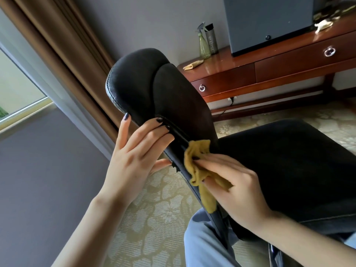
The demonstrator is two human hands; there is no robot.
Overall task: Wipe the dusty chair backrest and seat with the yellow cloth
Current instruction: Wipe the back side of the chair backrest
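Backrest wiping in hand. Left grip (134, 157) clasps the backrest (146, 83) by its side edge. Right grip (231, 182) clutches the bunched yellow cloth (194, 160), pressing it low on that edge, near the seat (289, 151). Next, probably: firm strokes across the backrest's face.

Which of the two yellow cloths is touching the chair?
The yellow cloth held by the right hand against the backrest; the other cloth lies on the desk.

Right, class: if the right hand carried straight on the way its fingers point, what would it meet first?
The edge of the chair backrest, already under the yellow cloth that the right hand holds. Past that, the thumb of the left hand probably lies next, though depth is unclear.
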